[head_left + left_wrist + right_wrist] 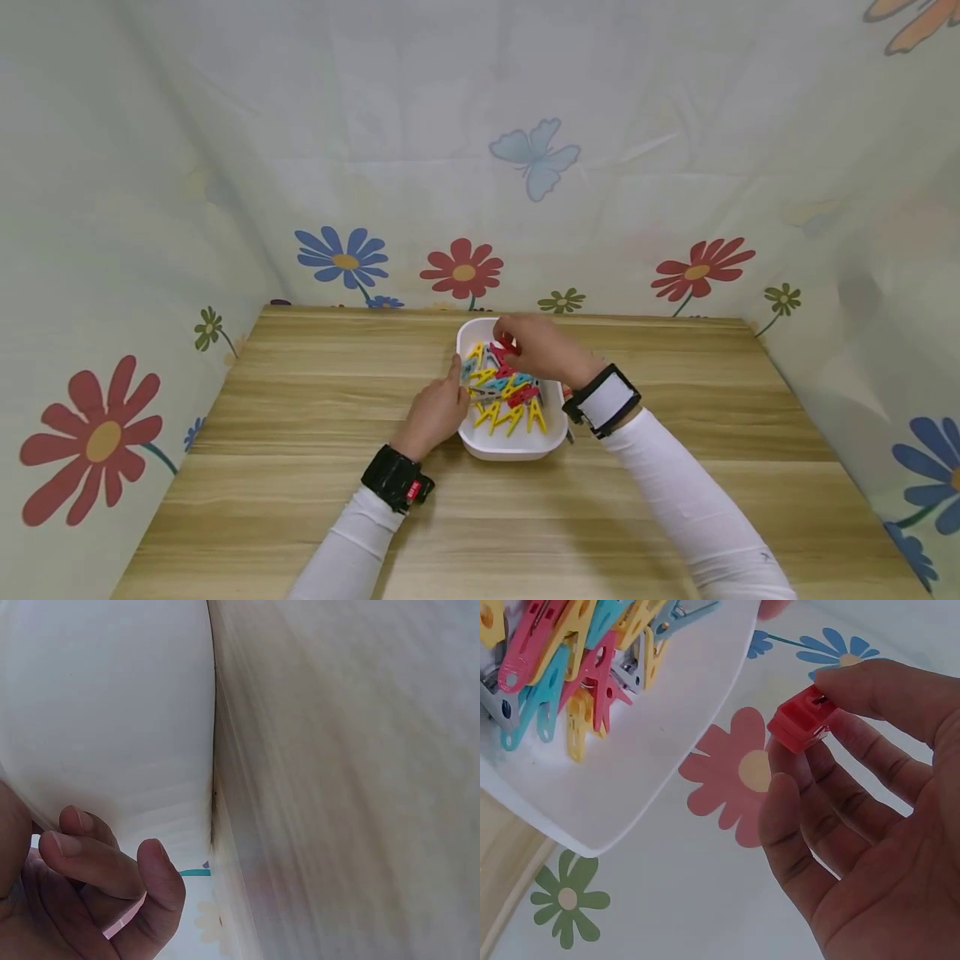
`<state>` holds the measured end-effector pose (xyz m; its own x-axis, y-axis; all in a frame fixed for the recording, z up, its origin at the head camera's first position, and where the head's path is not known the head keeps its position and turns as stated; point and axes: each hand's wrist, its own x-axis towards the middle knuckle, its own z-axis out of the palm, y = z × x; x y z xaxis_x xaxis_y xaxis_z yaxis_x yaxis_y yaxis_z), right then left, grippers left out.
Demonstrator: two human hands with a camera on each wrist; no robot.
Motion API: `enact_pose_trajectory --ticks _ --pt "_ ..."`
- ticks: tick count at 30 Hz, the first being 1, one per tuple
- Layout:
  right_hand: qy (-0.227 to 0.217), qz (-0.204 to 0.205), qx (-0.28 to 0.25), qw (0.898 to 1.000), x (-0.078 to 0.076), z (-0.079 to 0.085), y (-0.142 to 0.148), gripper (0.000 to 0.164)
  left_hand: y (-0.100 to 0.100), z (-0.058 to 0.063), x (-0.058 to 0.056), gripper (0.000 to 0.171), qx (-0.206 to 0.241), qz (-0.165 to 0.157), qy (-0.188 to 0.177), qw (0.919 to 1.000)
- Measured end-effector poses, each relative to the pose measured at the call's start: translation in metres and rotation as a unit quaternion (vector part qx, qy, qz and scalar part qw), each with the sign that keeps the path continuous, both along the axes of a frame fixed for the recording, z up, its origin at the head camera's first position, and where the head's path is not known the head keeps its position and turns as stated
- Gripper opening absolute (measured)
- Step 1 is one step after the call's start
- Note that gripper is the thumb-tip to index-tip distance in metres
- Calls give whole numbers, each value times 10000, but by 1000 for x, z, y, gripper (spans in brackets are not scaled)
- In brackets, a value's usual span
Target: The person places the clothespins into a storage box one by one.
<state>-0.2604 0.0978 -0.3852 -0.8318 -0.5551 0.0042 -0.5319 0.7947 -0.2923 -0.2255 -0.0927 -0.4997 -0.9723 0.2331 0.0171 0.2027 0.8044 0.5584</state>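
Note:
A white plastic basin (pixel 512 455) holds a heap of red, yellow, blue and grey clothespins (pixel 592 675). My right hand (pixel 543 346) is above its far right part, pinching a red clothespin (pixel 802 720) between thumb and fingers, as the right wrist view shows. On the basin's left side my left hand (pixel 433 410) grips the rim, with the thumb at the edge and curled fingers (pixel 97 862) against the outer wall. Part of that thumb's contact is hidden in the left wrist view.
The basin stands on a wood-grain table (pixel 330 400) near its back edge. Behind and at both sides hangs a pale cloth (pixel 405 150) printed with flowers and a butterfly. Just right of the basin, something small and partly red (pixel 567 392) is mostly covered by the right wrist.

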Motion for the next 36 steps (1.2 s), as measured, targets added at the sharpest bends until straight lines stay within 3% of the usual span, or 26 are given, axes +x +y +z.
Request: enact_pose_trajectory --ticks 3,8,11,17,24,30,36 --pt "-120 -45 1 9999 0 -5 1 41 0 0 0 64 31 -8 0 10000" --pt "-322 -270 24 9991 0 -12 3 93 1 0 0 65 -18 -9 100 9999" --pt "-295 -308 15 9991 1 -14 6 109 1 0 0 65 -54 1 144 9999" --pt "42 -260 13 9997 1 -14 17 112 2 1 0 64 -24 23 55 10000" --pt "353 -369 -286 9983 -1 1 41 110 2 1 0 64 4 29 84 10000" --pt "254 -870 -226 9956 -3 7 71 107 2 1 0 64 43 64 6 10000" --pt "-13 -1155 -285 9929 -7 1 103 103 1 2 1 64 42 82 -44 9999"
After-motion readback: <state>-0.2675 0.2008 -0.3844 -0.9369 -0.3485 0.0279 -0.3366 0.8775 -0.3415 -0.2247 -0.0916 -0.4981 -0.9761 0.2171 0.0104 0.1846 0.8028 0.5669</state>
